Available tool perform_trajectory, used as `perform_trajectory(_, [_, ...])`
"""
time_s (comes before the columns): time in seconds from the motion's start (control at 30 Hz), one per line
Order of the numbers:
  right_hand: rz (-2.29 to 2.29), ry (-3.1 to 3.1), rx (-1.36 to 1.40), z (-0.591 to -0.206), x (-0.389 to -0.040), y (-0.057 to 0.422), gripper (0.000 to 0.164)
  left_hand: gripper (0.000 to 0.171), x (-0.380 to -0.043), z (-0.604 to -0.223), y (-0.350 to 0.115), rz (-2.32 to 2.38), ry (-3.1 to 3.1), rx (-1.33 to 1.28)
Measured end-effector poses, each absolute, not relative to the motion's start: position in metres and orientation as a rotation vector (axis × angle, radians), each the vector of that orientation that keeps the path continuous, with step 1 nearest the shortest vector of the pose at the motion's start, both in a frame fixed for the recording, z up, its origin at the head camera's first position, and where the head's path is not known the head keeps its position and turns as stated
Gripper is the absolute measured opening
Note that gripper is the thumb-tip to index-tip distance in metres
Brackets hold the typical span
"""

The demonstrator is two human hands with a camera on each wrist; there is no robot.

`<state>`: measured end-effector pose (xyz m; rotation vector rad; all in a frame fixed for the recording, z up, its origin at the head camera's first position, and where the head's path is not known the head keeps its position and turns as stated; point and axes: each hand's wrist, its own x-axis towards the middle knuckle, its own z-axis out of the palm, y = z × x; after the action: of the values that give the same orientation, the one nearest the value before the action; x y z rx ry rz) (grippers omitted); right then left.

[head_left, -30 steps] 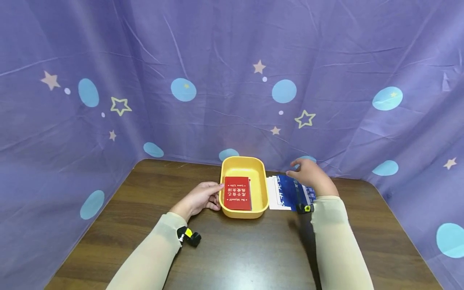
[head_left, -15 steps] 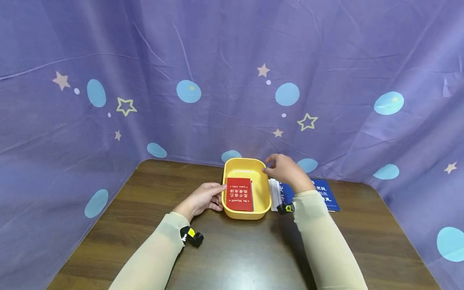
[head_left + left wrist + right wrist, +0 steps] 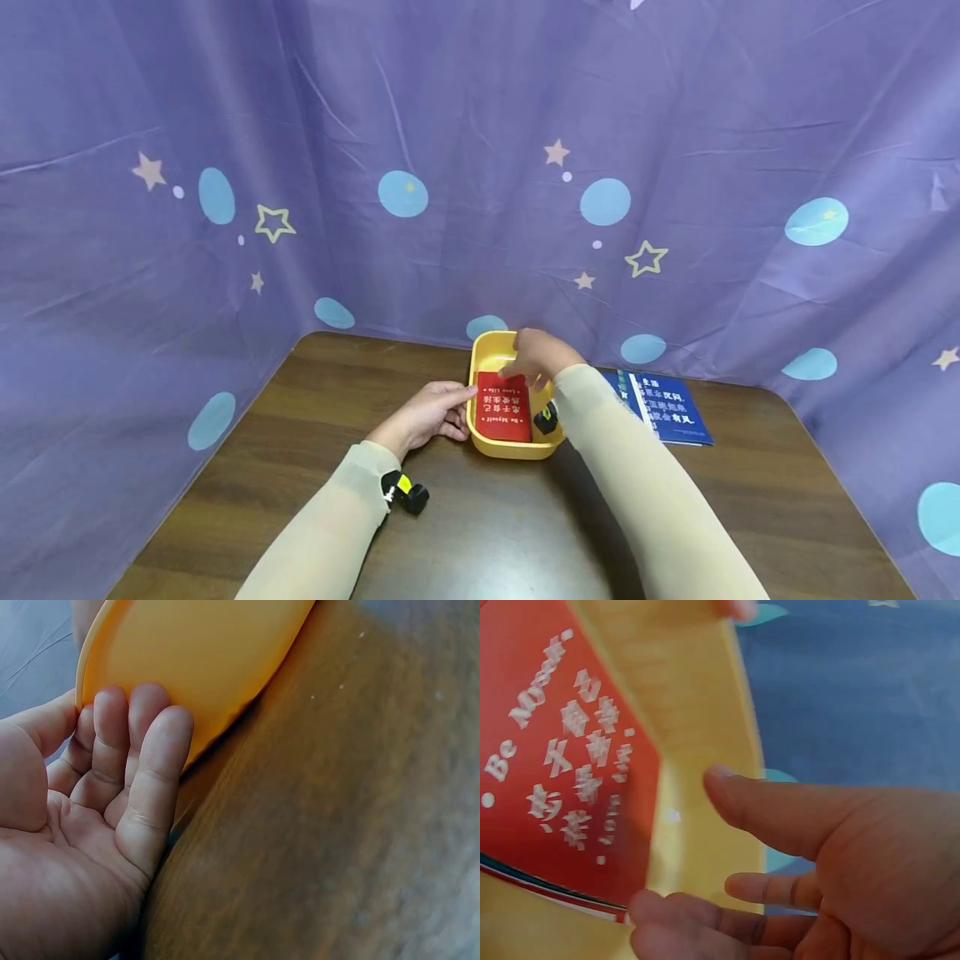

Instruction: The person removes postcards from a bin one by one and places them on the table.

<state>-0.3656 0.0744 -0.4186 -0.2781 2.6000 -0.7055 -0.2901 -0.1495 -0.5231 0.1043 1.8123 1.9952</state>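
My left hand (image 3: 427,412) pinches left wall of yellow tray (image 3: 517,451), thumb over rim; light, steady pressure should prevent skidding. Red booklet (image 3: 502,408) lies inside, topping thin stack (image 3: 540,883). My right hand (image 3: 542,357) hangs over its far edge, thumb and fingers apart, grasping nothing; contact unclear, blurred. Likely best: pinch layers together, squarely. Blue booklets (image 3: 675,408) right of tray, on table (image 3: 450,533).

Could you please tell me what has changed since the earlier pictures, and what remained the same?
The right hand has moved left, from above the blue booklets to over the yellow tray, near the red booklet; whether it touches that, I cannot tell. The left hand still holds the tray's left side. The red booklet remains inside, the blue booklets to its right.
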Motion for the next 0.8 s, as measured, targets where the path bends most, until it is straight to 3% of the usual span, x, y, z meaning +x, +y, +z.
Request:
perform_trajectory(0.17, [-0.573,2.602,-0.247,-0.433,-0.37,0.066,0.047,0.034,-0.292,-0.524,-0.15,1.991,1.814,0.102])
perform_trajectory(0.57, [-0.529,2.602,-0.208,-0.445,-0.373,0.068,0.039,0.029,-0.291,-0.521,-0.148,1.999,1.807,0.114])
perform_trajectory(0.8, [-0.506,2.822,-0.355,-0.434,-0.372,0.075,0.037,0.03,-0.293,-0.524,-0.148,1.999,1.804,0.131])
